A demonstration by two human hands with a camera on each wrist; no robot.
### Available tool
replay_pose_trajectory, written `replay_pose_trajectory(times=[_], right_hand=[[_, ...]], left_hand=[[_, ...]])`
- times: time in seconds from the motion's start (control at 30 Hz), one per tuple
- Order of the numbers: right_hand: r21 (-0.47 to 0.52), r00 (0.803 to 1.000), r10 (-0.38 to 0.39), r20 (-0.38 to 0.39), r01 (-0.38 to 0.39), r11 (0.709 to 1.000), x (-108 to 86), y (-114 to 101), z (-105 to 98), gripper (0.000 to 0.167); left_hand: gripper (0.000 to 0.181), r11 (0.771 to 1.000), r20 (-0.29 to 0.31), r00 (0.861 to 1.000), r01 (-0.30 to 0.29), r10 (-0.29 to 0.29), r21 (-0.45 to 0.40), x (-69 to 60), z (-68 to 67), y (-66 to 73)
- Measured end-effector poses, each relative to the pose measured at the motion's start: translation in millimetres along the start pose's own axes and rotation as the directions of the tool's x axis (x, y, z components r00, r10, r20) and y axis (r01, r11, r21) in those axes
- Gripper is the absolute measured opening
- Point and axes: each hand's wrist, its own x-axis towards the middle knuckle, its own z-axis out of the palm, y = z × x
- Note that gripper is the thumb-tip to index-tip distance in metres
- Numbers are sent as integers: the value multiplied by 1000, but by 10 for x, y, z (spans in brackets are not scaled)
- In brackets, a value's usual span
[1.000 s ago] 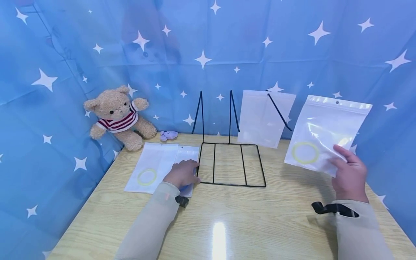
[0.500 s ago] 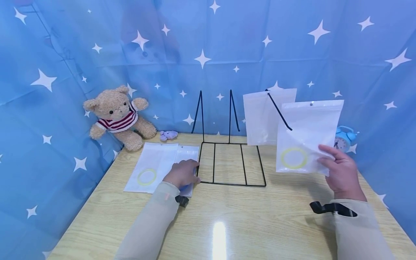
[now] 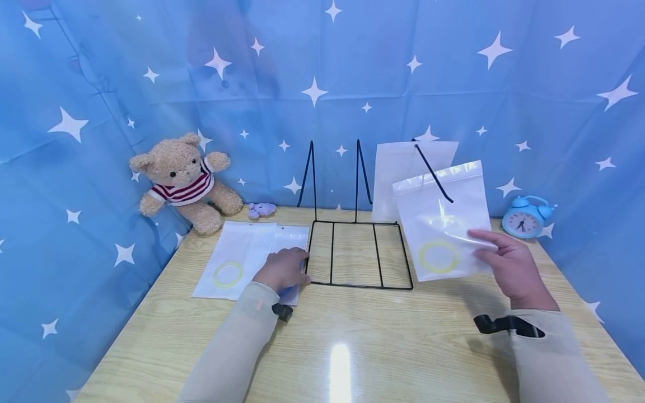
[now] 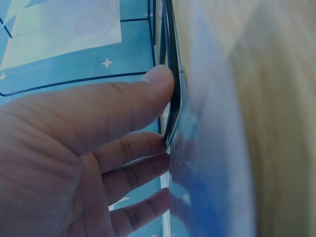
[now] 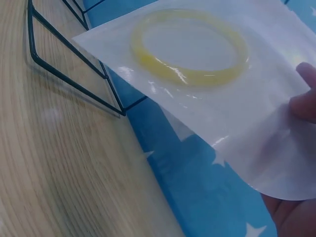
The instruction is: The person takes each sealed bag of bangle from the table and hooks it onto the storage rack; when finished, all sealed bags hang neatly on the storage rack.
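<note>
Right hand (image 3: 519,271) clamped on white pouch (image 3: 420,221), thumb and fingers pinching lower right edge. Pouch lies left and up from right hand; long axis runs upward, top leaning left. Hook (image 3: 433,172) up-left of right hand, tip overlapping pouch's face; whether touching, cannot tell. 1 yellow ring (image 5: 197,77) in pouch, left of right hand. Left hand (image 3: 283,270), farther from pouch, grips left side of rack (image 3: 332,254).

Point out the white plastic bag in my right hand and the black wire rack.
Held white plastic bag (image 3: 444,225): head view, front face's middle.
Black wire rack (image 3: 355,223): head view, base's rear bar.
</note>
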Motion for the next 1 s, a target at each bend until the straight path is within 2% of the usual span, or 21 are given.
replay_pose_trajectory(times=[0.23, 0.4, 0.57, 0.73, 1.0], right_hand=[[-27, 992, -3, 125, 6, 1000, -8, -135, 77, 42], [-48, 982, -62, 178, 72, 996, -39, -238, 185, 38], [-43, 968, -124, 220, 136, 990, -93, -363, 269, 35], [-31, 956, -151, 253, 164, 986, -139, -487, 318, 35], [22, 931, -217, 293, 220, 975, -209, -637, 311, 37]], left_hand=[[71, 1000, -4, 1000, 0, 0, 1, -9, -3, -4], [71, 1000, -5, 1000, 1, -1, 0, 2, 3, -5], [71, 1000, 0, 1000, 3, -3, 4, 0, 2, 1], [70, 1000, -1, 1000, 4, -4, 6, 3, 6, 5], [71, 1000, -1, 1000, 4, -4, 6, -11, -1, 5]])
